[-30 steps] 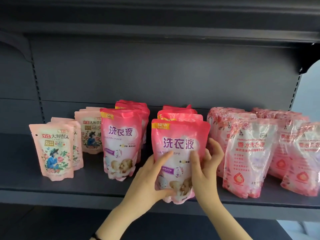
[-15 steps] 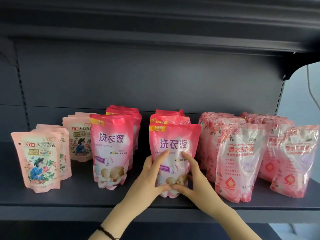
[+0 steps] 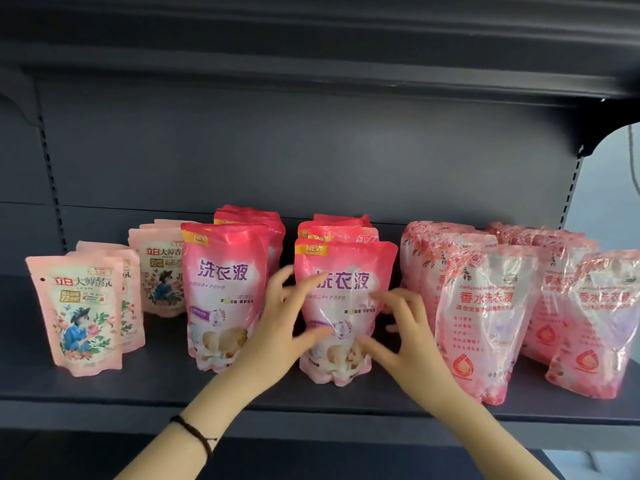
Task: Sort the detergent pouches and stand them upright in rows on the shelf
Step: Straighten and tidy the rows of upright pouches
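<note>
Dark grey shelf [image 3: 156,386] runs the full width, matching back panel [image 3: 311,150] behind it, upper board [image 3: 311,46] overhead

Right side: translucent pink pouches [image 3: 485,320] in two rows, standing, some leaning a bit

Centre: two rows of bright pink pouches [image 3: 223,292], upright, stacked front to back

Left side: smaller pale floral pouches [image 3: 76,313], two rows, upright, the right row set further back

Front pouch [image 3: 346,306] of the right-hand bright pink row stands upright on the shelf near its front edge, touching or just ahead of the same kind behind it, between the other bright pink row and the translucent ones

Left hand [image 3: 277,327]: fingers spread and loose, motion-blurred, index lying across the pouch's front, thumb on its lower front, not clamped round it

Right hand [image 3: 412,341]: fingers spread apart at the pouch's right edge, thumb touching the lower front, also blurred, no firm grip visible

Black cord bracelet [image 3: 195,433] on the left wrist
</note>
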`<state>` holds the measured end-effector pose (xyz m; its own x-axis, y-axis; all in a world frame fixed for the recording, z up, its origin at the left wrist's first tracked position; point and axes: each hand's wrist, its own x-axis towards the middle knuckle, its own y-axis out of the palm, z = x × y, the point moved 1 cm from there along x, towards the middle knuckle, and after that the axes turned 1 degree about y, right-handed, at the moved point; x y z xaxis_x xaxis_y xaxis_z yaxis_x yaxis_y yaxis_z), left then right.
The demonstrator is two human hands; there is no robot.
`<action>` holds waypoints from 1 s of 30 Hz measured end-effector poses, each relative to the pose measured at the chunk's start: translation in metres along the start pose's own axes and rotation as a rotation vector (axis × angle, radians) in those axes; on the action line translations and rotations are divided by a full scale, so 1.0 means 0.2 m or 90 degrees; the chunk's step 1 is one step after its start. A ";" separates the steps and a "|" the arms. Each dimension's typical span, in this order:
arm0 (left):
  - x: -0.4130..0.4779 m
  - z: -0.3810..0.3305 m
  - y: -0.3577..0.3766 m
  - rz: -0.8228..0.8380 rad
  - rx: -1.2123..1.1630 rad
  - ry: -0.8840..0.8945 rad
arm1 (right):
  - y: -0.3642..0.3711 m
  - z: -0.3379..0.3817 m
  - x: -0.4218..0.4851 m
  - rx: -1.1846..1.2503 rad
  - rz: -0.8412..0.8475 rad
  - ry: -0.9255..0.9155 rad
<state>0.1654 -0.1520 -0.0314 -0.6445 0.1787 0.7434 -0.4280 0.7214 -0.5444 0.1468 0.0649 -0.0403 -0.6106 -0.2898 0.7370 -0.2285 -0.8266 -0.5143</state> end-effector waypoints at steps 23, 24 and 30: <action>0.79 -0.26 -0.57 0.357 0.324 0.020 | -0.59 0.35 0.91 -0.289 0.338 -0.028; 0.86 -0.24 -0.57 0.353 0.358 0.044 | -0.58 0.34 1.00 -0.320 0.383 -0.041; 1.25 0.03 -0.36 0.425 0.556 0.117 | -0.35 0.10 1.36 -0.600 0.530 -0.157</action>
<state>0.0301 -0.1632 0.1913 -0.8393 0.5028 0.2066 -0.3759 -0.2622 -0.8888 0.0125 0.0345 0.2044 -0.6945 -0.7175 0.0541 -0.3550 0.2763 -0.8931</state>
